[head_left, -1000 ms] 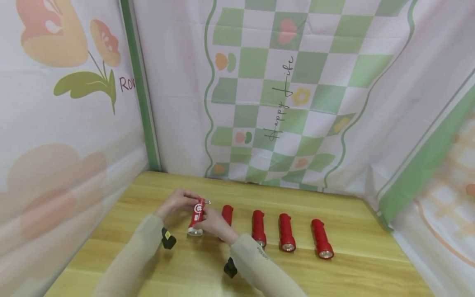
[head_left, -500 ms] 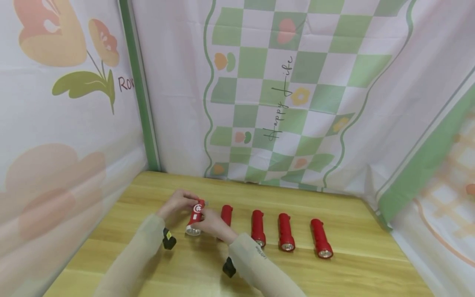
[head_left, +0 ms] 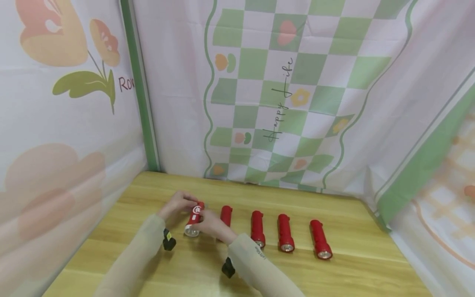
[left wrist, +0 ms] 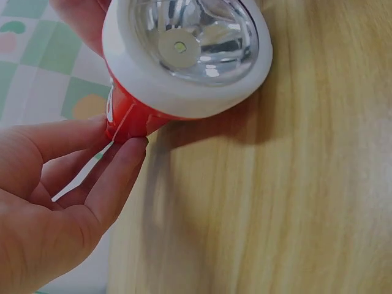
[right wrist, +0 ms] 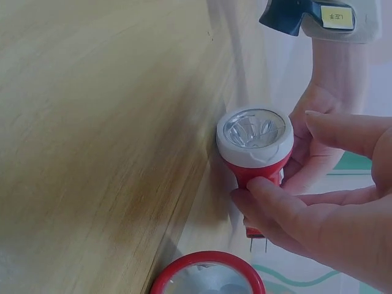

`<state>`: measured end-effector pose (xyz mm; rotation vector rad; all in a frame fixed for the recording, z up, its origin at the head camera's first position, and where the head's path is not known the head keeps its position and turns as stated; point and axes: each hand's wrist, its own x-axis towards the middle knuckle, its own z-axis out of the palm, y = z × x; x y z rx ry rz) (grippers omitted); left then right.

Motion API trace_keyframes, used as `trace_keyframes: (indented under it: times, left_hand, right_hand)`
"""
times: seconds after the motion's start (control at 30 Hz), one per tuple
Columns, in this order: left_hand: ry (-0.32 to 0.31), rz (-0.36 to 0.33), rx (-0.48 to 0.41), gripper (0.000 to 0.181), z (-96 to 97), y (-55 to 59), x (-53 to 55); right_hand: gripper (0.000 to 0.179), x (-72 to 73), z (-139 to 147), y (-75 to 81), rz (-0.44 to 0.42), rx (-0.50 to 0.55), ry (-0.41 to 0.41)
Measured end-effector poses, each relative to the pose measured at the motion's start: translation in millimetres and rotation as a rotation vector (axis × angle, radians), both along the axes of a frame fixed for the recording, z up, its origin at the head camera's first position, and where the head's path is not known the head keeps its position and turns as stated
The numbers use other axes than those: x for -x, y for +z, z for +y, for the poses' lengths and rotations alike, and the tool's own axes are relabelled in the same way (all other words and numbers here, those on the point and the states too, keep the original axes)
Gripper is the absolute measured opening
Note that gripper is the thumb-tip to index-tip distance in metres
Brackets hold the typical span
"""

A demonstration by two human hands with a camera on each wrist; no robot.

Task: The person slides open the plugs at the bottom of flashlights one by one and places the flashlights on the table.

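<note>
A red flashlight (head_left: 194,220) with a white head and a white emblem is held between both hands at the left of the table, lens toward me. My left hand (head_left: 180,203) pinches its body from the left; in the left wrist view, thumb and fingertips meet the red part behind the white head (left wrist: 147,92). My right hand (head_left: 215,226) holds it from the right, fingertips on the red neck in the right wrist view. Two thin metal prongs (right wrist: 258,245) stick out at the tail there.
Several all-red flashlights lie in a row to the right, the nearest (head_left: 226,215) partly behind my right hand, the farthest (head_left: 320,239) at the right. A patterned curtain (head_left: 259,90) hangs behind the wooden table (head_left: 352,222).
The held flashlight has shifted slightly left and toward me. Silver prongs that showed clearly at its tail a second ago are now faint in the head view. Both hands keep their hold.
</note>
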<state>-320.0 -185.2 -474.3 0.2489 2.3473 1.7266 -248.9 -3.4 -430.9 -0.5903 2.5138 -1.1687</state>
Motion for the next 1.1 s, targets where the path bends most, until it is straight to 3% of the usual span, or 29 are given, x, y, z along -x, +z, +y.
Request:
trace_keyframes:
  times: [0.37, 0.57, 1.1]
  left_hand:
    - [-0.001, -0.011, 0.008, 0.026, 1.4, -1.3, -2.0]
    - [0.017, -0.041, -0.023, 0.027, 1.2, -1.6, -2.4]
    - [0.018, -0.042, -0.041, 0.03, 5.9, -1.7, 0.6]
  right_hand:
    - [0.023, 3.3, 3, -5.3, -0.019, -0.006, 0.021]
    - [0.027, 5.6, 3, -6.8, -0.027, -0.013, 0.02]
    - [0.047, 6.2, 15, -2.8, 0.018, 0.005, 0.009]
